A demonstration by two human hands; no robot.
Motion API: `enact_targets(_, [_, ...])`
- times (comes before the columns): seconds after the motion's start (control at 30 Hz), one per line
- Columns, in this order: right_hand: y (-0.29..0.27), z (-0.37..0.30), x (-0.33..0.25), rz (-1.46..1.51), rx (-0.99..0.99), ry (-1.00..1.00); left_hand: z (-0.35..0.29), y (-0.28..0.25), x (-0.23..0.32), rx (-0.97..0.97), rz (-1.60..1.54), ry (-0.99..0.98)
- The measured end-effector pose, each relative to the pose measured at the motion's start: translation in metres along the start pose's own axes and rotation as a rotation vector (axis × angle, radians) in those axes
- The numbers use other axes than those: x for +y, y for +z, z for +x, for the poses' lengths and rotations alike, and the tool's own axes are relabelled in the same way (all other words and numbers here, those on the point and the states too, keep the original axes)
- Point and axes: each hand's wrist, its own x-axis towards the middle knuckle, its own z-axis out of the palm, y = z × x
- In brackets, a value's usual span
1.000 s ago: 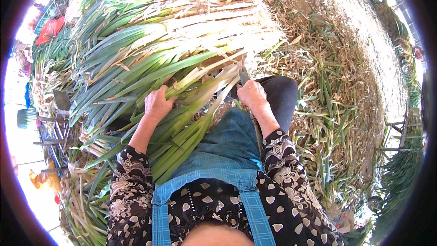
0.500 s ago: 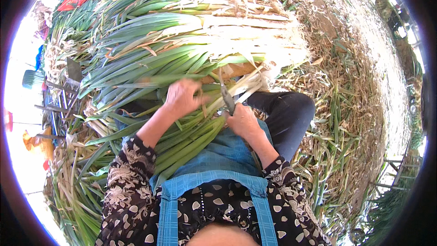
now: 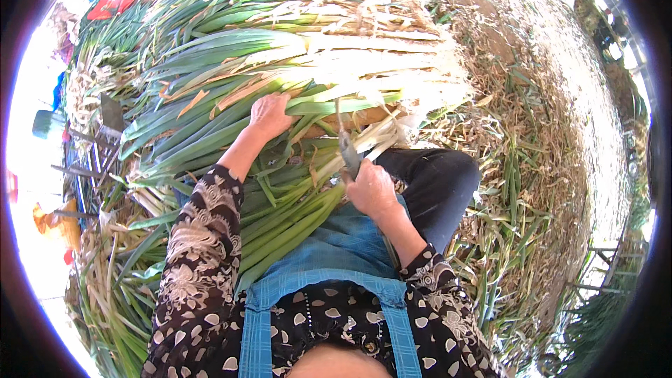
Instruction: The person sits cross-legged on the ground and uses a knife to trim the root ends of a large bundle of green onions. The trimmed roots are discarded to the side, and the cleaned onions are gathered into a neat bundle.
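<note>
My left hand (image 3: 271, 116) is closed on the leaves of a leek (image 3: 343, 102) at the near edge of a big heap. Its fingertips are partly hidden among the greens. In my right hand (image 3: 371, 187) is a small sickle-like knife (image 3: 348, 152), its grey handle in my fist and its thin blade pointing away from me. A bunch of trimmed-looking leeks (image 3: 294, 227) lies across my lap, green leaves to the left. Pale stalks (image 3: 378, 134) stick out just beyond the knife.
The large leek heap (image 3: 245, 45) fills the far side, white ends to the right. Dry leaf scraps (image 3: 518, 189) cover the ground at right. More loose leeks (image 3: 119, 308) lie at lower left. My bent knee (image 3: 448, 175) rises beside the right hand. A red bag (image 3: 114, 1) sits at far left.
My left hand has moved away from the lap bunch, up and slightly left, onto the heap's near edge. The right hand with the knife has barely moved.
</note>
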Motion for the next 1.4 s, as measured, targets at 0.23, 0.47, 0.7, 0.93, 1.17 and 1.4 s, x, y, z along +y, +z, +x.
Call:
enact_targets(0.23, [-0.002,-0.012,0.013,0.012,-0.045,0.08,-0.003,-0.02,0.005,-0.194,-0.043,0.113])
enact_targets(0.47, [-0.006,-0.005,0.017,0.054,0.1,0.091,0.009,0.0,0.0,-0.494,-0.472,-0.078])
enact_targets(0.7, [-0.019,-0.011,0.035,0.13,0.198,0.208,-0.009,0.01,0.021,-0.454,-0.418,-0.023])
enact_targets(0.93, [-0.019,-0.011,0.058,0.187,0.232,0.234,-0.049,-0.013,0.04,-0.377,-0.213,0.005])
enact_targets(1.17, [-0.031,-0.009,0.046,0.179,0.228,0.108,-0.061,-0.026,0.034,-0.554,-0.249,-0.06])
enact_targets(1.4, [-0.037,0.009,0.052,0.334,0.167,0.249,-0.072,-0.035,0.017,-0.478,-0.312,-0.069])
